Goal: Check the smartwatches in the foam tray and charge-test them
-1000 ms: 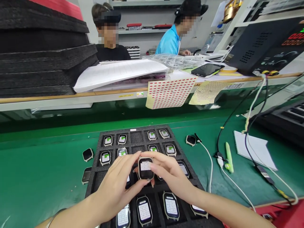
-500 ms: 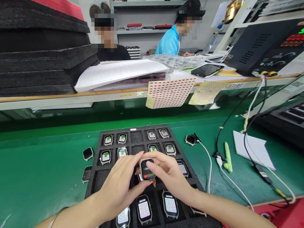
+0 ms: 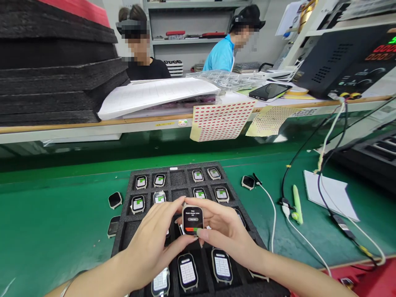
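Between my two hands is a smartwatch (image 3: 193, 218) without a strap, its dark screen lit with small white text, a grey button and a red-and-green strip at the bottom. My left hand (image 3: 154, 235) is closed around its left side, fingertips at the top corner and thumb at the lower edge. On the other side my right hand (image 3: 229, 231) grips it too, the thumb at the lower right of the screen. Below the hands lies a black foam tray (image 3: 123, 231) with watch cases in its compartments. Some show green-and-white screens, others white grids, like the watch (image 3: 187, 272) nearest me.
Two loose watches, one above (image 3: 115, 200) the other (image 3: 113, 227), lie left of the tray. Right of it are another watch (image 3: 248, 182), white cables (image 3: 274, 214), a green pen-like tool (image 3: 297, 204) and white paper (image 3: 329, 194). A shelf edge (image 3: 139, 123) crosses behind; two people work beyond.
My right thumb has moved down from the middle of the watch screen to its lower right edge, uncovering the text. The watch stays in both hands.
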The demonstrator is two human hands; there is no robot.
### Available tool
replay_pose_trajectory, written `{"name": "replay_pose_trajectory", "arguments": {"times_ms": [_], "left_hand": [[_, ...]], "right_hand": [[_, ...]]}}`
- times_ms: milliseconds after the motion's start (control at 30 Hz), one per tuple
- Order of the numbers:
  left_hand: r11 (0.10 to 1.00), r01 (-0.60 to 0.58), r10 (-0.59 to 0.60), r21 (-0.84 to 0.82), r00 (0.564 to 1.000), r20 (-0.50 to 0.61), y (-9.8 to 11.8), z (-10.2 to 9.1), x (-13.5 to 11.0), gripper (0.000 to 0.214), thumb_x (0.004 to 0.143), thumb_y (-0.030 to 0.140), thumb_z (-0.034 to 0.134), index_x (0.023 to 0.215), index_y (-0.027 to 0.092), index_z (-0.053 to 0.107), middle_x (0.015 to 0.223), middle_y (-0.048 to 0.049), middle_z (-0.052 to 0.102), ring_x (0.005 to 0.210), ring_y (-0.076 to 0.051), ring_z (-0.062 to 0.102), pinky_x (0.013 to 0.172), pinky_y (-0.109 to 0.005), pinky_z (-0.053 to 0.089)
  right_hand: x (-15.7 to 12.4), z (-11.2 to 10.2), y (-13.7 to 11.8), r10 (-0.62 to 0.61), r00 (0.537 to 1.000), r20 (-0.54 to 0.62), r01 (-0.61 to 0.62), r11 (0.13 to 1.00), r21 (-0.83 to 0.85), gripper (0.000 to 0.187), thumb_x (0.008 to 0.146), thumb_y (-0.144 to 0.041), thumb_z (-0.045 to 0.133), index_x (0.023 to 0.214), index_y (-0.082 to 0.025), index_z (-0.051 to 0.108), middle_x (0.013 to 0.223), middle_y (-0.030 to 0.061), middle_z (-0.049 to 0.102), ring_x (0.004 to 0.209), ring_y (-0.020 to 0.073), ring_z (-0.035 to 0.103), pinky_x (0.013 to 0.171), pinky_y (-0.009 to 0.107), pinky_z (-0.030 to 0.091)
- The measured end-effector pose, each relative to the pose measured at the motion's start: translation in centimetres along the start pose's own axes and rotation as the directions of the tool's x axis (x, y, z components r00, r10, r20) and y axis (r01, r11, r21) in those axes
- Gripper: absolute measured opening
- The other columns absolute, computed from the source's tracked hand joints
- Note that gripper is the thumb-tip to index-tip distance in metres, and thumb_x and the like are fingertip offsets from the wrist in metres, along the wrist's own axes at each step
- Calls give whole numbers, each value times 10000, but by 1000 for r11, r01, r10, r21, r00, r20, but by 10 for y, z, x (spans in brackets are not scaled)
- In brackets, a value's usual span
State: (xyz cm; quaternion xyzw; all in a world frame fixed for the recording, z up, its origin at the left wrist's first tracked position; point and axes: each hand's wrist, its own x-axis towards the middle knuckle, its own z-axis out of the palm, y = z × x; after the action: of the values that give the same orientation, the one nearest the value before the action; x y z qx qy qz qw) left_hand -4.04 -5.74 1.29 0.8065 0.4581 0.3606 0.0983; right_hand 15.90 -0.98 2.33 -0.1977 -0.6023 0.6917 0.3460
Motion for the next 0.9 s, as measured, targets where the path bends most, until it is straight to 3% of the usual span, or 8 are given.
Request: {"name": "replay_pose_trajectory", "arguments": {"times_ms": [133,367,900], "left_hand": [[1000,-8,8,-2,1000,15,1,0,0,648,884,306,590,1418,206,238,1186,-87,616,1073,-197,581,948,-321,440],[1000,-15,15,1,1000,14,1,-2,0,650,885,310,590,1418,190,237,1175,-85,620,1078,-185,576,956,-304,423],[1000,-19,19,9,1000,5,1,0,-1,666,881,323,594,1424,195,229,1174,-96,630,1061,-204,592,932,-338,461]], "right_hand": [[-1,2,-3,-15,1000,3,15,1000,-6,482,862,-102,615,1306,-260,515,1128,57,643,856,125,622,714,224,522],[-1,2,-3,-10,1000,1,10,1000,-20,493,859,-94,619,1309,-262,508,1104,52,645,882,137,634,716,227,522],[2,1,1,12,1000,-14,-13,998,-56,428,860,-181,640,1270,-239,537,1019,61,654,743,124,604,639,230,521]]}}
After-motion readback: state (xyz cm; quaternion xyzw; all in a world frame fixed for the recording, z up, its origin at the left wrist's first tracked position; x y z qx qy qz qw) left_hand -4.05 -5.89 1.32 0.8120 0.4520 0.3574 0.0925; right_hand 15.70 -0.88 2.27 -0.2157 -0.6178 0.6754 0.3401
